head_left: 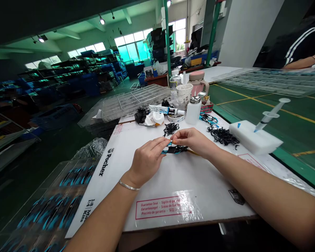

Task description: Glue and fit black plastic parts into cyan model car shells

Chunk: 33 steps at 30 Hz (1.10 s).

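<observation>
A small blue-and-black moulded part (174, 149) sits between my hands, low over the white board. My left hand (148, 159) grips its left end, fingers closed. My right hand (195, 140) is closed in a pinch at the part's upper edge; what lies between its fingertips is too small to make out. Below the right palm a thin yellowish stick (195, 153) shows in part. Just beyond my fingers lies a small heap of black strips (171, 128), and a larger pile of black strips (223, 135) is to the right.
A syringe (271, 115) stands upright in a white foam block (256, 136). Behind my hands are a white bottle (193, 111), a glue tube (165, 110), crumpled tissue (154, 119) and a pink mug (198, 84). Trays of blue-black parts (51, 210) lie lower left. A person's arm (306, 62) is far right.
</observation>
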Available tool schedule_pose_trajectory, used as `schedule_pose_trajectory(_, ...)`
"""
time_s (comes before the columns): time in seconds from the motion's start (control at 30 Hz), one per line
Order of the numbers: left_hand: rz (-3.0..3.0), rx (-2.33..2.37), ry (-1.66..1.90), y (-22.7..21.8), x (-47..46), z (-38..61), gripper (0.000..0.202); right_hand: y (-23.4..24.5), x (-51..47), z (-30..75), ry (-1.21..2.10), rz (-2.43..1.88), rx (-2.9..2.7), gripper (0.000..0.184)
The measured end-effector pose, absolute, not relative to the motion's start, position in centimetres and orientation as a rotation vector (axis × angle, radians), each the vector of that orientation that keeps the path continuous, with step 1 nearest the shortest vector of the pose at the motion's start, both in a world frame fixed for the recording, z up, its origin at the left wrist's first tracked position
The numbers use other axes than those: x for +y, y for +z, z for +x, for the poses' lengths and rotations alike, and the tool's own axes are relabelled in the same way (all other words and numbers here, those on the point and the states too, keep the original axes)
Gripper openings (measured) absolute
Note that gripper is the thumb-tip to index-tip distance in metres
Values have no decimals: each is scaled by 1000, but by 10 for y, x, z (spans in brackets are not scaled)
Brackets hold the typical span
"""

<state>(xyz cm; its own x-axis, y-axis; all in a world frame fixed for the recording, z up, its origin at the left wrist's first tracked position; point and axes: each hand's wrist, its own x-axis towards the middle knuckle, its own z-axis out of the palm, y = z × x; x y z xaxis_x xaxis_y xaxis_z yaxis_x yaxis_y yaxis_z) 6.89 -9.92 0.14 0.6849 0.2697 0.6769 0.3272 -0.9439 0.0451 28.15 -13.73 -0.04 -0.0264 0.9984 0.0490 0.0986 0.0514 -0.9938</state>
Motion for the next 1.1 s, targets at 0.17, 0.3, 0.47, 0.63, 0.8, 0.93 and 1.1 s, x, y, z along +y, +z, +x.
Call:
schedule_pose_trajectory(0.17,-2810,-444,-1098,1,-101,69,40,-1,-137,283,1204,-1246,-1284,41)
schedule_pose_trajectory(0.3,-2797,-415,-1074,0,-101,70,43,-1,-137,285,1238,-1282,-1271,41)
schedule_pose_trajectory(0.47,-2756,-383,-1077,1,-102,70,39,1,-137,287,1302,-1300,-1245,42)
schedule_pose_trajectory(0.63,-2740,-299,-1123,3,-103,70,34,7,-140,288,1421,-1295,-1201,41)
schedule_pose_trajectory(0.8,-2737,-207,-1115,3,-102,68,37,12,-141,289,1488,-1283,-1163,37)
schedule_pose_trajectory(0.93,-2742,-192,-1090,3,-102,67,38,12,-141,290,1509,-1280,-1135,37)
schedule_pose_trajectory(1.1,-2768,-203,-1052,4,-101,66,37,10,-141,289,1512,-1260,-1120,39)
